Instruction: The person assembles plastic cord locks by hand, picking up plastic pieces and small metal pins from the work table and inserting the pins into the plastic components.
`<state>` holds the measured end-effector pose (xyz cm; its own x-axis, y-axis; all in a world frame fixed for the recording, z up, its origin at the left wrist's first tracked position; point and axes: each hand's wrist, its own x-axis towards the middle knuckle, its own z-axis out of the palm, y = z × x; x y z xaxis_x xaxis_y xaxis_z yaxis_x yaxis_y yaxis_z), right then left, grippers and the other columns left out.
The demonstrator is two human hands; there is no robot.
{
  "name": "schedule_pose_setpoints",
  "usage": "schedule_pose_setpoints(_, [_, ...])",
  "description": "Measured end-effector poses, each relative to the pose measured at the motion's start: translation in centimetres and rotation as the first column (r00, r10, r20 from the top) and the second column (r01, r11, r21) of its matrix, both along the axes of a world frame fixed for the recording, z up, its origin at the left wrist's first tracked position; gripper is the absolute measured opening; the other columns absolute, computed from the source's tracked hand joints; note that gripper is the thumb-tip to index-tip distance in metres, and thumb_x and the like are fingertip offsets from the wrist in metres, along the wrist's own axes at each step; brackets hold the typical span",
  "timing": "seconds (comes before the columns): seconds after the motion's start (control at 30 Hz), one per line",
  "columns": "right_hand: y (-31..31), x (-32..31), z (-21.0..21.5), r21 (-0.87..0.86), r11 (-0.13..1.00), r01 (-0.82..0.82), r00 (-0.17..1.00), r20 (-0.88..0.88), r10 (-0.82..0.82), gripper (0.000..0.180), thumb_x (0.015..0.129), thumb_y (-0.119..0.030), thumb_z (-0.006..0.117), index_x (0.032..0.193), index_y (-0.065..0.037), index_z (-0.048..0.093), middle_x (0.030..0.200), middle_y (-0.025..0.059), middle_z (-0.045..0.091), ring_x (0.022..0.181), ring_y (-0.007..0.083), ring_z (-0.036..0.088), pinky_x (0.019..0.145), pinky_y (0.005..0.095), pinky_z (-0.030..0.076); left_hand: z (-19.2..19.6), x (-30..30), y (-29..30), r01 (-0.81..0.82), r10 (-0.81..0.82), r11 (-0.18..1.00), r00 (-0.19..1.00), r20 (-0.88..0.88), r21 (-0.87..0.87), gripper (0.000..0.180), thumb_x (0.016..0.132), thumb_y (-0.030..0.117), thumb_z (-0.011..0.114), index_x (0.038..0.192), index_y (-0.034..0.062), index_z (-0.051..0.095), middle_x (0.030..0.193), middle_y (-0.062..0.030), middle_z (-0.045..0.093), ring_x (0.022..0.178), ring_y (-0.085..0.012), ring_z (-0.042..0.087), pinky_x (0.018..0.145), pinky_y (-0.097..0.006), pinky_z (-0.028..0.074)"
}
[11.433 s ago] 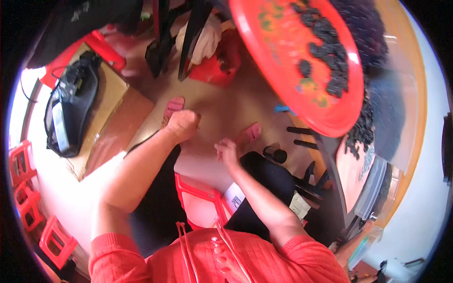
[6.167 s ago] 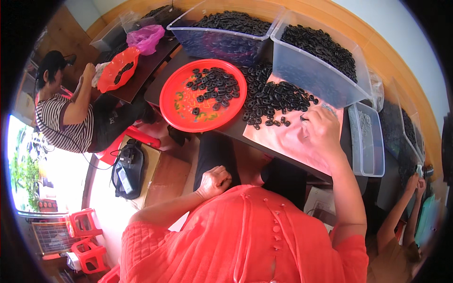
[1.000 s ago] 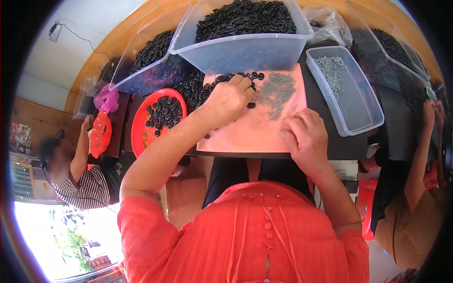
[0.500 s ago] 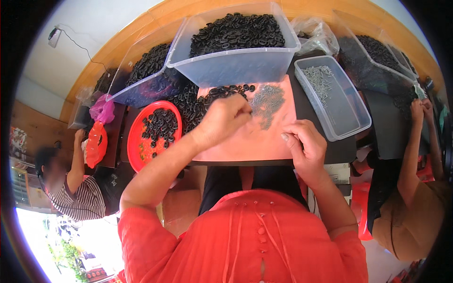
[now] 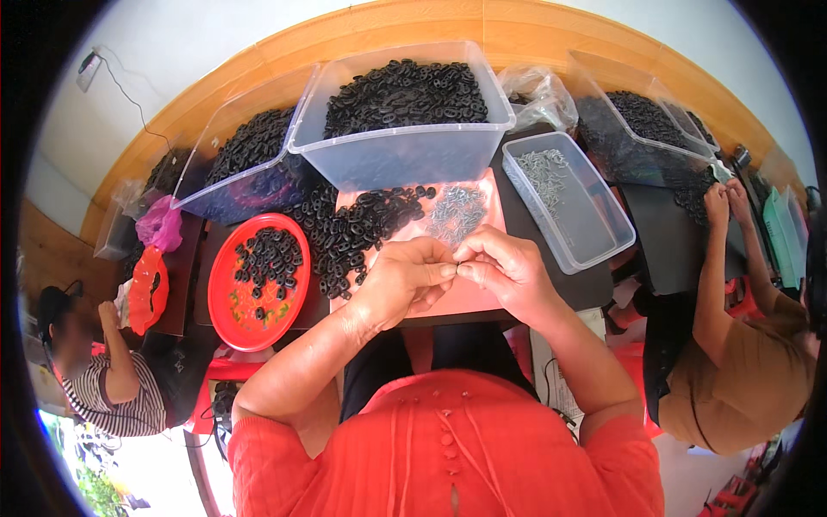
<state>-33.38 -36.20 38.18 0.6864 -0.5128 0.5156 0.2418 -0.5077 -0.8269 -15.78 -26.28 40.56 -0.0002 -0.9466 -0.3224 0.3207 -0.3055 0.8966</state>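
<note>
My left hand [image 5: 407, 277] and my right hand [image 5: 506, 265] meet fingertip to fingertip over the near part of a pink mat [image 5: 465, 299]. Both are closed in a pinch; a tiny dark bit shows between the fingertips, but fingers hide most of it. Just beyond them lies a heap of small silver metal pins [image 5: 457, 212], perhaps screws. Left of that, small black oval parts with holes [image 5: 353, 226] spread across the mat and the dark table. A red round tray [image 5: 221, 320] with more black parts stands beside my left forearm.
A large clear bin [image 5: 405, 162] full of black parts stands beyond the mat. To the right is a shallow clear box [image 5: 594, 226] with silver pins. A clear plastic bag [image 5: 543, 96] lies behind it. Co-workers sit at left [image 5: 121, 379] and right [image 5: 732, 362].
My left hand has come back from the parts beside the pin heap, and my right hand has moved in to meet it. The view has shifted, so the bins appear lower and further left.
</note>
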Motion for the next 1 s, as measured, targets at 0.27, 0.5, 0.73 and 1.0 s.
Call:
schedule_pose_setpoints(0.27, [-3.4, -1.0, 2.0, -0.108, 0.973, 0.206, 0.975, -0.056, -0.213, 0.01, 0.088, -0.002, 0.067, 0.095, -0.001, 0.06, 0.082, 0.0004, 0.061, 0.07, 0.0045, 0.055, 0.058, 0.0206, 0.046, -1.2, 0.3, -0.8, -0.136, 0.182, 0.972, 0.951, 0.248, -0.192, 0.012, 0.092, 0.009, 0.065, 0.095, -0.0017, 0.063, 0.076, -0.0069, 0.063, 0.059, -0.0118, 0.056, 0.05, -0.026, 0.041])
schedule_pose_setpoints(0.5, [-19.6, 0.3, 7.9, -0.441, 0.711, 0.548, 0.767, -0.074, -0.637, 0.008, 0.084, -0.006, 0.067, 0.088, -0.002, 0.061, 0.075, 0.0034, 0.063, 0.069, 0.0132, 0.059, 0.064, 0.029, 0.046, -5.5, 0.5, 2.1, 0.116, 0.487, 0.793, 0.468, 0.737, -0.597, 0.008, 0.083, -0.001, 0.068, 0.089, 0.0005, 0.062, 0.078, -0.0136, 0.06, 0.069, -0.0296, 0.061, 0.061, -0.038, 0.048])
schedule_pose_setpoints(0.73, [-30.1, 6.4, 4.1, -0.852, 0.474, 0.221, 0.406, -0.362, -0.839, 0.024, 0.085, -0.03, 0.063, 0.09, -0.008, 0.073, 0.092, 0.0198, 0.07, 0.09, 0.0368, 0.068, 0.078, 0.0446, 0.052, -5.9, 0.4, 1.5, 0.221, 0.535, 0.757, 0.331, 0.777, -0.615, 0.013, 0.08, 0.0, 0.069, 0.086, 0.0016, 0.059, 0.08, -0.0143, 0.058, 0.071, -0.035, 0.06, 0.061, -0.042, 0.049])
schedule_pose_setpoints(1.0, [-28.6, 7.5, 1.8, -0.737, 0.666, 0.114, 0.598, -0.484, -0.638, 0.04, 0.087, -0.042, 0.054, 0.108, -0.013, 0.071, 0.111, 0.0152, 0.071, 0.107, 0.0373, 0.066, 0.091, 0.0493, 0.049, -6.2, 0.7, 1.5, 0.304, 0.571, 0.73, 0.219, 0.791, -0.612, 0.014, 0.08, 0.006, 0.069, 0.085, 0.0023, 0.056, 0.084, -0.013, 0.056, 0.071, -0.0317, 0.059, 0.059, -0.04, 0.049])
